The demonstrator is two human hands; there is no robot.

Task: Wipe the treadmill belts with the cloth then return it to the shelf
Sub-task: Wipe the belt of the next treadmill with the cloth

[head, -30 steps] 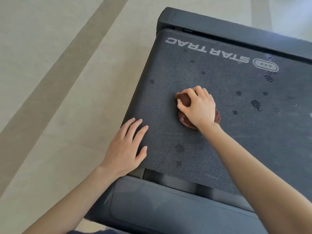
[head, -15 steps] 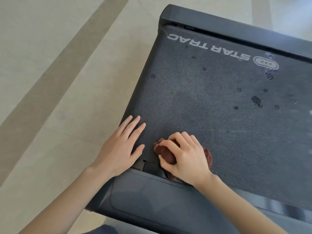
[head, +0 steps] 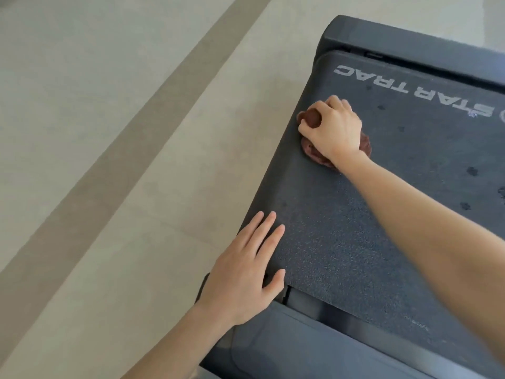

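The black textured treadmill belt (head: 341,242) with white STAR TRAC lettering fills the right half of the head view. My right hand (head: 333,129) grips a bunched brown cloth (head: 311,119) and presses it on the belt near its left edge, just below the lettering. My left hand (head: 246,272) lies flat with straight fingers on the belt's near left corner. Several dark wet spots (head: 471,170) dot the belt to the right of my right forearm. No shelf is in view.
The treadmill's dark end cover (head: 410,45) runs along the far edge, and a dark grey plastic cover (head: 300,348) borders the belt's near edge. Pale tiled floor (head: 109,132) with a darker diagonal stripe lies to the left.
My right hand slid the cloth from mid-belt down to the near edge, then up to the far left by the lettering. My left hand stayed flat on the corner. The view shifted left.
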